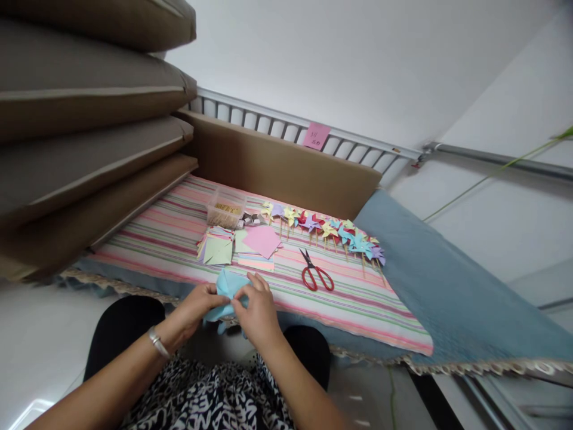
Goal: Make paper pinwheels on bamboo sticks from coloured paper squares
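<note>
A light blue paper pinwheel (227, 283) with curled corners is held between both hands, just off the table's front edge. My left hand (200, 304) pinches it from the left, thumb near its middle. From the right, my right hand (257, 307) presses thumb and forefinger together at its centre; anything tiny between those fingertips is hidden. Beyond the hands lie a stack of cut paper squares (218, 251), a pink paper square (263, 240) on other coloured sheets, and red-handled scissors (317, 275) with the blades partly apart.
Finished pinwheels on sticks (331, 230) lie in a row at the right back. A clear plastic box (226, 209) holds thin sticks. Grey-brown cushions (98, 131) are stacked at the left. A brown board (277, 161) stands along the back of the striped cloth (358, 310).
</note>
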`<state>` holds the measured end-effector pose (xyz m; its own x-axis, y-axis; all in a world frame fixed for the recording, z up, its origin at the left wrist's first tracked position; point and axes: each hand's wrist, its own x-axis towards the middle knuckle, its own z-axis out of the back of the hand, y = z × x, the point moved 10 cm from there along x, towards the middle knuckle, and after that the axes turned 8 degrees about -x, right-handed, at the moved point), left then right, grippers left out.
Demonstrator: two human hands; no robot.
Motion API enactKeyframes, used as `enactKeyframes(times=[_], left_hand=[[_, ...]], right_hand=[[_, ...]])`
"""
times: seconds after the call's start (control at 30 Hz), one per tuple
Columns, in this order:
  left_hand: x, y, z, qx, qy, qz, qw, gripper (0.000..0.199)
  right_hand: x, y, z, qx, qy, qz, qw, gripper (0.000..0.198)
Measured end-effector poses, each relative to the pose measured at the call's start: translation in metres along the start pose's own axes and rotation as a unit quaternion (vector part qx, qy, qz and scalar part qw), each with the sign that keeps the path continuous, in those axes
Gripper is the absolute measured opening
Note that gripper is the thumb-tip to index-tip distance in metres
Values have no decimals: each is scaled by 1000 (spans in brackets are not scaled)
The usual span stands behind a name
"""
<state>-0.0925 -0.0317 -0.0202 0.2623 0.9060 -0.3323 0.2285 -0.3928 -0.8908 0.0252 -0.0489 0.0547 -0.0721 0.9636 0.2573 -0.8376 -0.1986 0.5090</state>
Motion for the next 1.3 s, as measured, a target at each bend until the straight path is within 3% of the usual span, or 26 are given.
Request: enactKeyframes(times=[0.13, 0.23, 0.3, 0.37, 0.63, 0.77, 0.87, 1.03, 1.3], left_hand=[[4, 2, -2, 23, 36, 22, 999, 18], [5, 4, -9, 47, 77, 46, 995, 18], [6, 5, -16, 61, 100, 54, 992, 16], [5, 5, -23, 72, 113, 58, 989, 13], [9, -3, -28, 84, 99, 42, 991, 11], [3, -15, -17, -4, 79, 13, 997, 27], [-5, -8, -23, -68, 102, 17, 992, 29], [-7, 6, -38, -145, 114, 2, 983, 29], [-2, 5, -38, -183, 82, -4, 980, 32]], right_hand=[[8, -9, 15, 58, -1, -16, 998, 41], [13, -24, -1, 158, 101, -67, 980, 61], [13, -30, -19, 226, 174, -94, 954, 66], [14, -31, -30, 266, 203, -98, 937, 66], [18, -41, -34, 331, 161, -107, 924, 49], [18, -56, -31, 382, 119, -151, 904, 38], [17, -63, -30, 415, 79, -176, 889, 36], [14, -54, -30, 450, 45, -185, 873, 34], [10, -44, -21, 477, 37, -180, 859, 33]])
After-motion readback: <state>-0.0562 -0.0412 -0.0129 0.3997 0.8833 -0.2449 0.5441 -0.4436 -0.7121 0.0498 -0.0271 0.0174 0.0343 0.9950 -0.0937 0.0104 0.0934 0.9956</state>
